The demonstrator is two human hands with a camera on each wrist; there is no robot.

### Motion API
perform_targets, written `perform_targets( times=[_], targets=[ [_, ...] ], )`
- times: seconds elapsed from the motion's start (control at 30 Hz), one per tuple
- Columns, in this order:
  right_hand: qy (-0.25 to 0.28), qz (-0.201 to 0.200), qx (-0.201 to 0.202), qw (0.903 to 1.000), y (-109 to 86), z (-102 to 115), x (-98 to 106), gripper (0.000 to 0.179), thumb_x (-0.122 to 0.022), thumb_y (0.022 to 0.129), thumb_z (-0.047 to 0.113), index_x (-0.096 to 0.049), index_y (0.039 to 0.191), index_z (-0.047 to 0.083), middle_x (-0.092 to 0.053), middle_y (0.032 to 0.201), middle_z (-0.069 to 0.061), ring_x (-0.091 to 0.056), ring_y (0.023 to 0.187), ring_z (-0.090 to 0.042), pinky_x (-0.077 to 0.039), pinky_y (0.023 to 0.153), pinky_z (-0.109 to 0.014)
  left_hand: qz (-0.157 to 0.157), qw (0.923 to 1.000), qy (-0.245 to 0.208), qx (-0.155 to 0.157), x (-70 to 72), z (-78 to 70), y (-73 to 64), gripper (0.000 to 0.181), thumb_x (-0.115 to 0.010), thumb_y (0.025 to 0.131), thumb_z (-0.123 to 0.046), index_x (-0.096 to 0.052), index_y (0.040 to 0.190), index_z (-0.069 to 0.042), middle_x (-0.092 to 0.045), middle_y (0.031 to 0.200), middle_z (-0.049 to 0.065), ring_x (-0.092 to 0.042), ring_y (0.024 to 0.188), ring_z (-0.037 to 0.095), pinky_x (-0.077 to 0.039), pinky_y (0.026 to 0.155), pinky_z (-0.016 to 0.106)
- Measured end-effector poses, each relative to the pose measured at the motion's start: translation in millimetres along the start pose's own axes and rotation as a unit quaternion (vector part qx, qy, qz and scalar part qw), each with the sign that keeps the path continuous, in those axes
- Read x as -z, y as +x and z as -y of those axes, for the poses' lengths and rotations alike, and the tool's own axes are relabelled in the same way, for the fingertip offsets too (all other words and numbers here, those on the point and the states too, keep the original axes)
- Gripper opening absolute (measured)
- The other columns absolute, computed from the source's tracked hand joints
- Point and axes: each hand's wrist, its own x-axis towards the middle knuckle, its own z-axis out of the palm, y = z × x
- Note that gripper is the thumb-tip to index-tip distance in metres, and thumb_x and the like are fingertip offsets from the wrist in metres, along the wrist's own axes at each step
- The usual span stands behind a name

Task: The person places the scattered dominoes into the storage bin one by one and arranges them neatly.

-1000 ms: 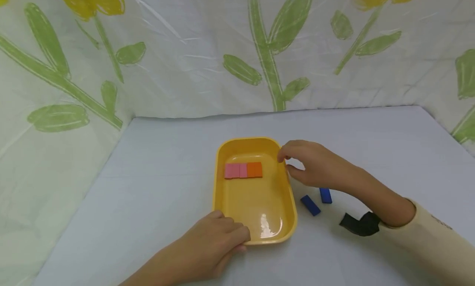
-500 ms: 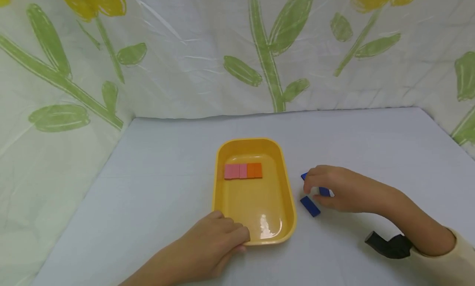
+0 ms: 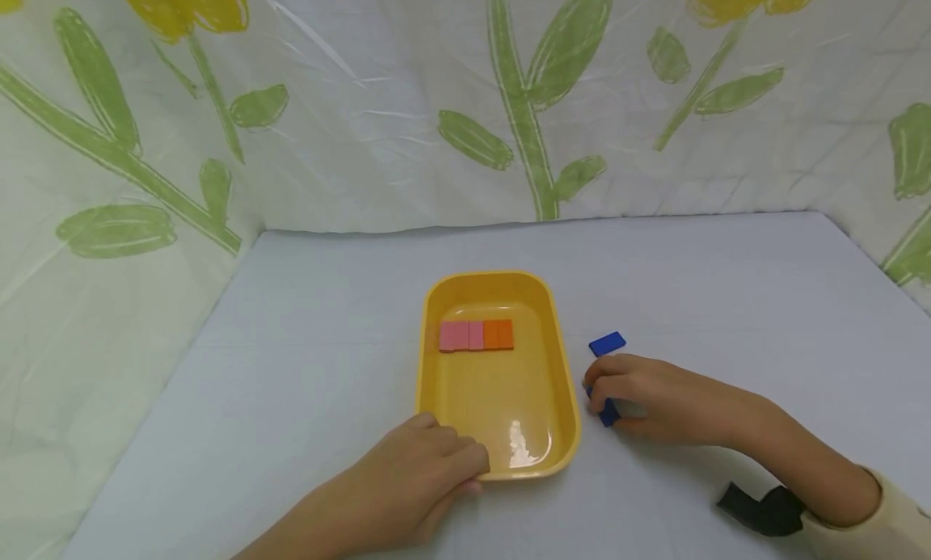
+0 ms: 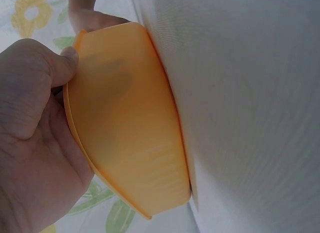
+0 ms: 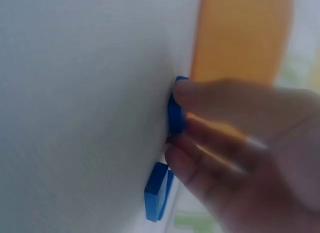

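Observation:
In the head view my left hand (image 3: 418, 479) grips the near rim of a yellow tray (image 3: 570, 406), its thumb (image 4: 70, 58) over the rim in the left wrist view. Inside the tray, pink blocks (image 3: 456, 335) and orange blocks (image 3: 498, 334) lie side by side in a row. Right of the tray, my right hand (image 3: 655, 398) pinches a flat blue block (image 3: 607, 413) low at the table, thumb and fingers on either side of it. Another blue block (image 3: 607, 343) lies just beyond the hand. The right wrist view has blue blocks (image 5: 156, 193) below the fingertips; the hand hides one from the head view.
A pale cloth covers the table (image 3: 305, 366), and a white curtain (image 3: 364, 140) with painted flowers rises along its back and sides. A black piece (image 3: 764, 510) sticks out at the right sleeve (image 3: 883, 511).
My right hand has come from the tray's right rim back to the blue blocks, then round the one nearest the tray, which has turned slightly. The left hand stays on the rim.

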Motion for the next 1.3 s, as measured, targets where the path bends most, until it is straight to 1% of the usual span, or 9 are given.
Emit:
perform_targets(
  times=[0.17, 0.33, 0.5, 0.6, 0.7, 0.83, 1.07, 1.2, 1.3],
  targets=[
    [-0.012, -0.016, -0.006, 0.9998, 1.4, 2, 4, 0.034, -0.083, 0.078, 0.005, -0.066, 0.102, 0.021, -0.058, 0.111, 0.01, -0.058, 0.1, -0.012, -0.054, 0.082, -0.031, 0.001, 1.0, -0.001, 0.0, 0.7, -0.2, 0.0, 0.014, -0.062, 0.099, -0.024, -0.05, 0.093, -0.019, -0.045, 0.08, -0.014, -0.044, 0.07, 0.003, -0.031, 0.07, 0.021],
    [-0.03, -0.064, -0.013, 0.9974, 3.4, 2, 15, 0.035, -0.082, 0.079, 0.008, -0.062, 0.102, 0.025, -0.058, 0.11, 0.013, -0.056, 0.098, -0.01, -0.054, 0.081, -0.03, 0.003, 1.0, -0.001, 0.0, 1.2, -0.3, 0.0, 0.014, -0.062, 0.099, -0.025, -0.05, 0.093, -0.019, -0.045, 0.08, -0.014, -0.044, 0.07, 0.003, -0.031, 0.07, 0.021],
    [-0.044, -0.106, 0.024, 0.9931, 11.0, 4, 29, 0.033, -0.082, 0.08, 0.009, -0.061, 0.101, 0.023, -0.059, 0.111, 0.01, -0.057, 0.097, -0.009, -0.054, 0.079, -0.029, 0.003, 1.0, -0.004, 0.001, 1.1, -0.5, 0.8, 0.016, -0.063, 0.098, -0.024, -0.049, 0.093, -0.019, -0.043, 0.079, -0.014, -0.043, 0.068, 0.002, -0.03, 0.068, 0.02],
    [-0.047, -0.117, 0.042, 0.9911, 20.1, 7, 37, 0.031, -0.082, 0.08, 0.009, -0.062, 0.101, 0.021, -0.059, 0.109, 0.01, -0.057, 0.094, -0.007, -0.054, 0.078, -0.028, -0.001, 1.0, -0.001, -0.001, 0.9, -0.6, 1.2, 0.016, -0.063, 0.098, -0.024, -0.049, 0.092, -0.019, -0.042, 0.078, -0.014, -0.043, 0.068, 0.002, -0.029, 0.067, 0.02],
    [-0.046, -0.108, 0.042, 0.9922, 31.1, 12, 43, 0.029, -0.082, 0.082, 0.012, -0.062, 0.101, 0.021, -0.059, 0.109, 0.01, -0.056, 0.094, -0.006, -0.054, 0.079, -0.027, 0.001, 1.0, -0.001, -0.001, 0.8, -0.6, 1.4, 0.015, -0.063, 0.098, -0.024, -0.05, 0.092, -0.019, -0.043, 0.078, -0.014, -0.043, 0.068, 0.002, -0.03, 0.068, 0.02],
    [-0.04, -0.087, 0.038, 0.9947, 47.5, 19, 45, 0.025, -0.081, 0.085, 0.016, -0.063, 0.103, 0.022, -0.059, 0.11, 0.01, -0.055, 0.096, -0.008, -0.053, 0.081, -0.028, 0.029, 0.9993, -0.016, 0.017, 2.4, -0.8, 1.8, 0.011, -0.06, 0.1, -0.025, -0.052, 0.095, -0.02, -0.044, 0.08, -0.015, -0.044, 0.07, 0.002, -0.032, 0.069, 0.02],
    [-0.05, -0.057, 0.068, 0.9947, 74.7, 33, 33, 0.024, -0.082, 0.083, 0.014, -0.064, 0.1, 0.014, -0.06, 0.105, 0.003, -0.054, 0.092, -0.013, -0.051, 0.08, -0.028, 0.063, 0.9967, -0.029, 0.041, 5.3, -0.7, 3.2, 0.008, -0.057, 0.102, -0.027, -0.053, 0.099, -0.021, -0.046, 0.082, -0.016, -0.046, 0.073, 0.002, -0.034, 0.072, 0.021],
    [-0.066, -0.028, 0.069, 0.995, 86.6, 39, 23, 0.024, -0.083, 0.082, 0.014, -0.065, 0.098, 0.012, -0.058, 0.097, 0.002, -0.052, 0.088, -0.014, -0.05, 0.078, -0.028, 0.065, 0.9964, -0.036, 0.041, 5.4, -0.6, 3.3, 0.007, -0.056, 0.103, -0.027, -0.054, 0.1, -0.022, -0.045, 0.082, -0.017, -0.045, 0.073, 0.002, -0.034, 0.071, 0.021],
    [-0.087, -0.009, 0.061, 0.9943, 94.3, 41, 13, 0.022, -0.082, 0.083, 0.014, -0.065, 0.096, 0.012, -0.056, 0.091, 0.002, -0.051, 0.083, -0.015, -0.048, 0.074, -0.025, 0.047, 0.9981, -0.03, 0.028, 3.5, -0.4, 2.4, 0.008, -0.058, 0.102, -0.026, -0.054, 0.099, -0.021, -0.046, 0.082, -0.016, -0.046, 0.072, 0.002, -0.033, 0.071, 0.021]
  ],
)
